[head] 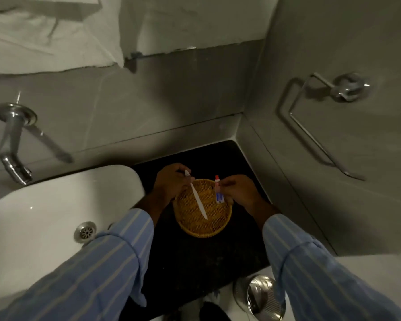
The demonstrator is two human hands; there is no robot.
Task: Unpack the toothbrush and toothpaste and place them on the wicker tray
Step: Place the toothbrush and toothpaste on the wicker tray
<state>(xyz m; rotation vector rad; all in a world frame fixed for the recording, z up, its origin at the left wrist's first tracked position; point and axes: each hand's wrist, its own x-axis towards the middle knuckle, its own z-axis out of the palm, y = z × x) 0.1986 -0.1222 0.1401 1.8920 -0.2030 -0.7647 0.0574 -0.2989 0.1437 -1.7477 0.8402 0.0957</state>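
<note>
A round wicker tray (201, 225) sits on the dark counter. A white toothbrush (198, 200) slants across the tray, its head end pinched in my left hand (171, 181) at the tray's far left rim. A small toothpaste tube (218, 189) with a red cap lies at the tray's far right side, and my right hand (237, 189) holds its edge. Whether the toothbrush handle touches the weave I cannot tell.
A white sink (55, 205) with a metal drain (85, 231) lies to the left, under a chrome wall tap (11, 144). A towel ring (322, 121) hangs on the right wall. A steel bin (264, 297) stands on the floor below the black counter (194, 262).
</note>
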